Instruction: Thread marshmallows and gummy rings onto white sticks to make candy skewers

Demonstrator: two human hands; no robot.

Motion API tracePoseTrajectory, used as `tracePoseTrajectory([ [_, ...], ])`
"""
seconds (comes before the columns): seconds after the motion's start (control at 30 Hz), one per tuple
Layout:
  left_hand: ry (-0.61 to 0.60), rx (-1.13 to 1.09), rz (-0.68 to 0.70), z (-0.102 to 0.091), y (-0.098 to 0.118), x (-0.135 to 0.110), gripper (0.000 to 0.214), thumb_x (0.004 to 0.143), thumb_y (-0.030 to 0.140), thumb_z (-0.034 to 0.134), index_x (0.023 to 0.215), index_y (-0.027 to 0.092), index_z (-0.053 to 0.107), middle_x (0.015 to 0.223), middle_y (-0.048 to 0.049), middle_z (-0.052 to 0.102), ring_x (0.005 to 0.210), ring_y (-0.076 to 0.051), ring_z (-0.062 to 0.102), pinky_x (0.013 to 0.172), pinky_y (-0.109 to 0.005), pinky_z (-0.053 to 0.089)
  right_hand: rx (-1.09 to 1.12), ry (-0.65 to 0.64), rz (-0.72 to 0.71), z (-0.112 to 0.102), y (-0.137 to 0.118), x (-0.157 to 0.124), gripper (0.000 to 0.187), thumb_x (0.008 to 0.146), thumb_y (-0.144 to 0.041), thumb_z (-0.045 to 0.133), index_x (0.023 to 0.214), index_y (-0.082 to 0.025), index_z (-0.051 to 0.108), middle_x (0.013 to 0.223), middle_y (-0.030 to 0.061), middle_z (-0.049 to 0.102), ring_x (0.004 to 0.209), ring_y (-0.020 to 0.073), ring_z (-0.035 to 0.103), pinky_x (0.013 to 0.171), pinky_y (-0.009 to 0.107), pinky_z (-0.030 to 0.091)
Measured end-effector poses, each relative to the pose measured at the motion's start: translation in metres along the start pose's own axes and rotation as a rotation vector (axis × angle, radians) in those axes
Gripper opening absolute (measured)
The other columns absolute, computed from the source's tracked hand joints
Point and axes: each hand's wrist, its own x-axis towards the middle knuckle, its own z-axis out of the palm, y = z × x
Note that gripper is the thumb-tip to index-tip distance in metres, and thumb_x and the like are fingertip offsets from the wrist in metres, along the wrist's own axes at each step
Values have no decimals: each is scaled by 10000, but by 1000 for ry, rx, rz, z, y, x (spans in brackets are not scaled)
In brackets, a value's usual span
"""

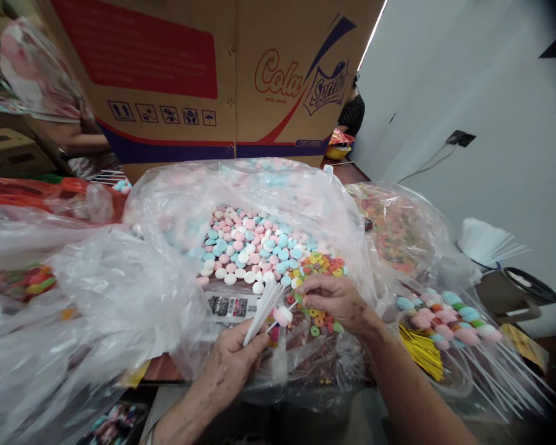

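Observation:
My left hand (238, 349) is closed around a bundle of thin white sticks (263, 309). One stick in the same hand slants to the right with a pink-and-white candy (283, 316) threaded on it, its tip poking out above. By that tip, the thumb and fingers of my right hand (336, 300) are pinched together; whatever is between them is too small to make out. Under and behind the right hand lie small ring-shaped gummies (322, 266) in green, yellow and orange. Farther back, pink, blue and white round candies (250, 244) spill from a large clear plastic bag (167, 185).
A large cardboard box (176, 133) stands behind the bag. At right are finished-looking candy skewers (467, 318), gold twist ties (421, 352), a bag of gummies (393, 228) and a dark pitcher (505, 296). Crumpled plastic (130, 296) covers the left. Two other people are partly visible beyond.

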Motion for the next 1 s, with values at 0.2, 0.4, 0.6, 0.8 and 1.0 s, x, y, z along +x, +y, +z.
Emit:
tracePoseTrajectory([
  [0.2,22,-36,15,-1,-7,1,286,888,449,587,783,191,653,498,66,456,467,-108,330,450,-241,198,10,-73,14,28,-3,-5,202,820,-378,749,907,-196,767,861,31,711,778,157,645,699,251,501],
  [0.4,77,-102,32,-2,-19,4,244,872,423,622,839,192,693,473,63,490,450,-106,349,436,-229,217,-260,-78,-190,38,-16,-3,177,910,-305,636,941,-220,789,795,34,688,757,158,623,730,271,483],
  [0.6,163,-280,38,4,-20,6,304,785,449,712,885,162,714,450,55,533,435,-95,394,438,-206,260,-158,-60,-79,44,-15,-4,198,888,-323,657,1019,-227,771,876,32,718,817,174,649,766,290,499],
  [0.8,307,-441,-69,7,-1,3,470,638,505,769,909,154,614,467,72,580,274,-46,323,315,-183,184,-368,304,-64,24,-9,16,211,943,-315,543,1064,-208,678,951,46,695,807,185,650,727,308,517],
  [1.0,338,-436,-80,6,3,4,500,630,523,757,919,150,592,463,87,559,248,-27,296,296,-175,153,-1343,37,-139,36,5,29,158,892,-74,546,899,-173,669,927,106,652,879,250,590,761,338,470],
])
